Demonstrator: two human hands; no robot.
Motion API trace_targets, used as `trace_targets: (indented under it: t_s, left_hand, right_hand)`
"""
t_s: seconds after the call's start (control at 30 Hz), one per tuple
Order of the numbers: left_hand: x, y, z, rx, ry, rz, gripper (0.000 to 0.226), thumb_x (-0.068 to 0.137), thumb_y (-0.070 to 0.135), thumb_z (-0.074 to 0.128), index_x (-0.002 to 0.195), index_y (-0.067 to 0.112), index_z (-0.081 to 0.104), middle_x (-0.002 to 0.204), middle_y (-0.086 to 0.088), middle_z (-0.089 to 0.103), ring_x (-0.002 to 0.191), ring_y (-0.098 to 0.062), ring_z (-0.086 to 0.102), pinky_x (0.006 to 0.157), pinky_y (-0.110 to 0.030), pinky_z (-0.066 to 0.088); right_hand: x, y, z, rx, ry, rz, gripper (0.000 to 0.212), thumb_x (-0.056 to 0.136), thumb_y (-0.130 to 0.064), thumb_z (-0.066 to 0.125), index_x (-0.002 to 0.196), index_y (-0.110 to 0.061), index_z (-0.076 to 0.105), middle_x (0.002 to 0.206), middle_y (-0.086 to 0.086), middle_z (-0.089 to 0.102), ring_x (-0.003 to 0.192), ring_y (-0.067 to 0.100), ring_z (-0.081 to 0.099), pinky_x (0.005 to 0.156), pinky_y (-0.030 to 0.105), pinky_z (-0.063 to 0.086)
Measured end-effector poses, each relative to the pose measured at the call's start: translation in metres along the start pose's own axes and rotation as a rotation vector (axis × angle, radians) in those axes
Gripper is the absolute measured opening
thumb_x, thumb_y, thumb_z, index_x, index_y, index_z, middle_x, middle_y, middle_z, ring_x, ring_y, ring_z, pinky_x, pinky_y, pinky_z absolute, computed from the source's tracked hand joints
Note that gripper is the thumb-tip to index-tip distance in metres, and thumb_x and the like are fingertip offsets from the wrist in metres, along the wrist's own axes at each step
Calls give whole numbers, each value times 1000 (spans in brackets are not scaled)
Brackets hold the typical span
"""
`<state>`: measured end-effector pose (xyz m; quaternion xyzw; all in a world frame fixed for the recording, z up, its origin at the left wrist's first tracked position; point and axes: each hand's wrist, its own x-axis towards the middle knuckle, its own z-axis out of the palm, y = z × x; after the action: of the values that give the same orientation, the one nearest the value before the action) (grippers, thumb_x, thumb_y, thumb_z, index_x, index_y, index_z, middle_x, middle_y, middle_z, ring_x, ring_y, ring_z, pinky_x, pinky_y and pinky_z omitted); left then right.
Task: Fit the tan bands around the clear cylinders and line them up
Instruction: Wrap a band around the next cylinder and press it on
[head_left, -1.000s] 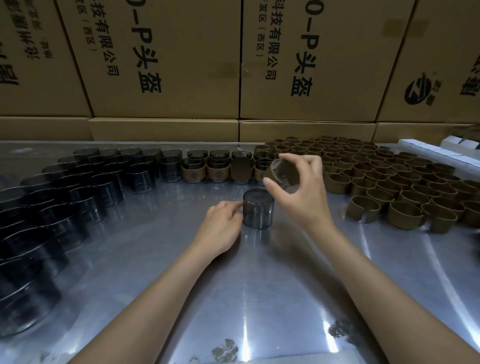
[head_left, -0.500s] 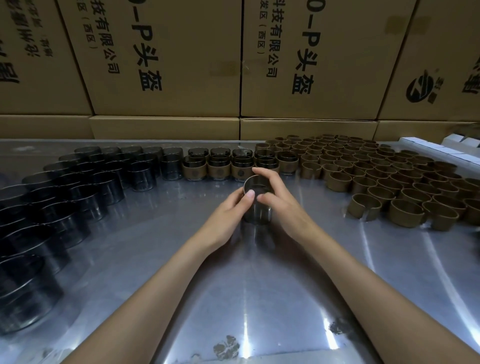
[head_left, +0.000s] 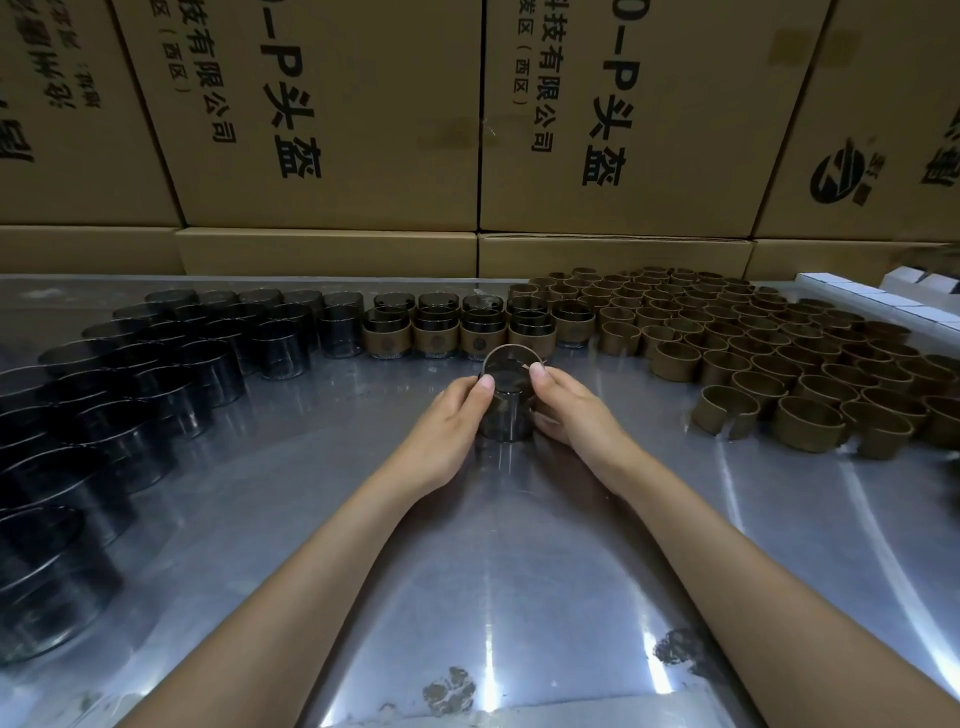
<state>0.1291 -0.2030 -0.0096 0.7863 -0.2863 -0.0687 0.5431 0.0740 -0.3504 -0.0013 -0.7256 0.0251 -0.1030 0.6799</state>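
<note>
The step in hand seems to be the fitting itself: a tan band (head_left: 511, 352) sits at the top rim of one dark, see-through cylinder (head_left: 506, 410), and both hands are working it on. The cylinder stands upright on the metal table (head_left: 519, 571), and I take it as the landmark for all places here.

The left hand (head_left: 447, 421) is against the left side of the cylinder, its thumb pressing at the top edge where the band lies. The right hand (head_left: 569, 410) is against the right side, its thumb at the same edge and its other fingers curled round the lower wall. So both hands grip the cylinder with the band between them. How far down the band has gone I cannot tell exactly; only a thin tan edge shows at the rim.

I judge that the next move calls for an even push downward on both sides, so the band does not tilt, and then for setting the piece beside the finished ones.

Just behind the cylinder stands the row of banded cylinders (head_left: 436, 332). To its left, well apart, are the bare cylinders (head_left: 156, 374). To its right lie the loose bands (head_left: 753, 364).
</note>
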Motion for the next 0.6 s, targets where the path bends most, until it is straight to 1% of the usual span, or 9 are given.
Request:
trace_targets:
  t_s: [0.07,0.13,0.17,0.27,0.33,0.4,0.43,0.53,0.6]
  left_hand:
    - [-1,-1,-1,-21,19,-18,46,101,48,29,130,19,49,128,0,56,123,-15,49,101,-30,35]
    - [-1,-1,-1,-79,35,11,43,101,46,29,125,17,49,124,-3,57,121,-17,51,108,-40,37]
    - [-2,-1,-1,-118,51,32,40,101,44,29,121,17,49,122,-7,57,120,-20,53,108,-45,38]
    - [-3,0,-1,-201,68,60,36,100,46,29,112,18,49,120,-18,57,116,-29,55,104,-53,40]
    - [-3,0,-2,-220,61,57,34,101,46,30,109,20,50,120,-20,57,116,-31,56,105,-53,39]
    - [-1,-1,-2,-253,75,51,28,103,38,31,106,20,51,118,-20,58,113,-31,57,105,-49,41]
    - [0,-1,-2,-275,84,42,25,104,35,32,104,20,52,112,-17,59,105,-28,59,101,-42,44]
    - [0,-1,-3,-354,94,0,19,103,30,38,102,25,56,92,6,64,81,-2,61,74,-22,50]
    - [0,-2,-4,-382,93,-17,17,101,31,43,105,32,59,89,21,68,80,11,63,71,-16,52]
  right_hand:
    - [1,0,2,43,23,1,21,100,-34,43,108,-24,60,106,-7,68,96,-1,65,85,15,50]
    - [1,0,6,70,51,-21,19,99,-31,47,107,-18,58,101,-3,67,90,3,68,81,19,53]
    - [1,0,8,80,66,-34,18,99,-30,48,107,-17,58,102,0,67,92,7,69,81,23,55]
    - [1,-1,13,93,106,-41,16,97,-29,51,106,-16,56,113,12,64,107,25,65,95,41,52]
    - [0,-1,14,96,126,-37,17,98,-26,51,109,-14,57,111,10,65,109,25,63,98,41,50]
    - [-1,-3,14,89,143,-42,20,98,-22,51,114,-11,57,110,7,65,106,21,64,97,38,51]
    - [-1,-3,14,90,147,-49,21,98,-19,51,116,-10,58,110,6,65,102,17,64,95,36,51]
    - [0,-4,12,133,151,-33,27,96,-11,54,122,-7,56,105,3,64,90,9,64,90,34,51]
    - [1,-5,8,202,137,18,33,95,-10,55,128,-6,53,107,3,64,89,9,65,87,31,53]
